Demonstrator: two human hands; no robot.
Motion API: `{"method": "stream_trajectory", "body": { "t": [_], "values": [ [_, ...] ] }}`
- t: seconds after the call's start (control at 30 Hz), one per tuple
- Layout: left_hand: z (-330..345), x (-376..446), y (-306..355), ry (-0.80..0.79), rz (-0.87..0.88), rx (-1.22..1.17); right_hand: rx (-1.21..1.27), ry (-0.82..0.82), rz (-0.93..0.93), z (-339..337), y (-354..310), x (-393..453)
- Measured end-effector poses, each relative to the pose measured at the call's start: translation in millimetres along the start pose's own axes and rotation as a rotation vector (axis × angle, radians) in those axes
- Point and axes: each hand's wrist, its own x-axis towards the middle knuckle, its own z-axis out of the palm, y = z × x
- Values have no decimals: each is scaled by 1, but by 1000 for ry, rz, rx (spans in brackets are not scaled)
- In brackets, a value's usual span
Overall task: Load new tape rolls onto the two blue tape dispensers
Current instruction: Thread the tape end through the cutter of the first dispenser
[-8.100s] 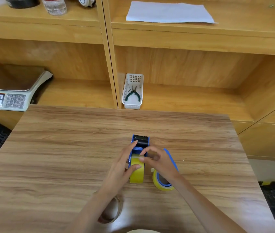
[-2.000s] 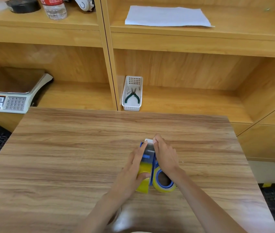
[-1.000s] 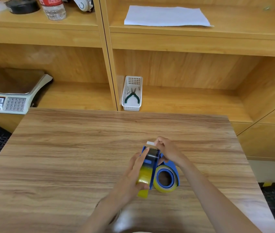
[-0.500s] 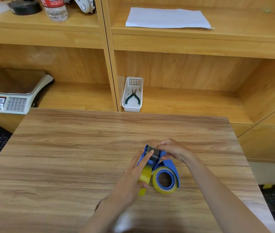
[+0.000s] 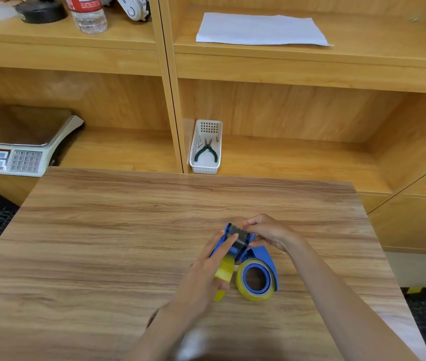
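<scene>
On the tabletop (image 5: 102,243), a little right of the middle, the two blue dispensers stand close together. The left hand (image 5: 204,277) holds the first dispenser (image 5: 219,250) with its yellow roll (image 5: 223,274) standing on edge. The fingers (image 5: 217,252) lie long along its side, nearly straight, and the thumb presses the roll from below. I think this grip is to keep the dispenser steady and tilted, so the head points to 12 o'clock, away from the person.

The right hand (image 5: 266,231) is at the head, at about 1 o'clock from the left hand. Its fingers are bent and pinched close together at the dark end of the tape band (image 5: 238,238), near the toothed edge. It seems they pull the tape end over the cutter, but the exact contact is hidden by the fingers, so I cannot tell how firmly they hold it.

The second dispenser (image 5: 265,256) lies flat on its side at 3 o'clock from the first one, touching it or almost. Its roll (image 5: 256,280) sits around the blue hub, so it looks loaded. No hand touches it.
</scene>
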Motion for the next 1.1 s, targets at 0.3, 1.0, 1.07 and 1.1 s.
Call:
{"method": "stream_trajectory", "body": {
  "t": [0.3, 1.0, 1.07, 1.1],
  "values": [
    [-4, 5, -7, 34, -54, -140, 59, 73, -55, 5, -4, -9],
    [-37, 27, -45, -183, -169, -386, -75, 77, -243, 25, -1, -9],
    [-40, 30, -49, -267, -193, -362, -106, 105, -252, 31, 1, -7],
    [-41, 32, -51, -305, -198, -334, -139, 127, -257, 34, 1, -6]
  ]
}}
